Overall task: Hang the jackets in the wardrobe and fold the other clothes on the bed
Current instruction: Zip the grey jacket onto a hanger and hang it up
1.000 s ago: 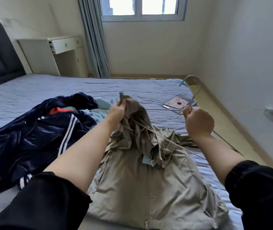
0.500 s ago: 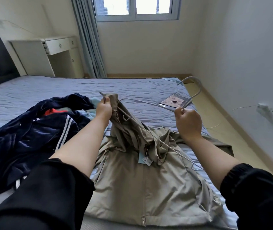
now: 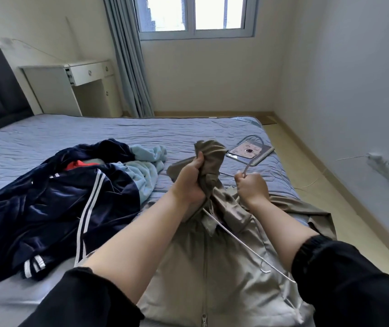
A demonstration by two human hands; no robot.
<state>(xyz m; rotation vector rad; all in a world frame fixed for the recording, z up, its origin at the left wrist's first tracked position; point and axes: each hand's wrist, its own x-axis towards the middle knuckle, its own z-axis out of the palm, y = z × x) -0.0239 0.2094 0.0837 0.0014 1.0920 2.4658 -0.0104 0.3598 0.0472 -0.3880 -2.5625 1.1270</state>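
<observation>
- Gripping the bunched-up hood end of the beige jacket (image 3: 200, 274), the left hand (image 3: 190, 179) has its fingers clenched tight round the fabric, holding that end up off the bed (image 3: 94, 131)
- right hand (image 3: 251, 186) is a closed fist round the neck of a thin wire hanger (image 3: 240, 239), and the hook pokes up just past the knuckles
- one arm of the hanger runs from under the left hand down across the jacket's chest toward the right forearm
- rest of the jacket lies flat, zip side up, at the near edge of the bed between the two forearms
- just left of it there's a heap: a navy jacket (image 3: 58, 197) with white stripes, a light blue garment (image 3: 146, 161) and a bit of something red (image 3: 77, 165) peeking out
- a flat tablet-looking thing (image 3: 240, 152) sits near the bed's right edge, beyond the hands
- white desk (image 3: 77, 76) and grey curtain (image 3: 127, 55) at the far wall, power strip (image 3: 384, 167) on the right wall
</observation>
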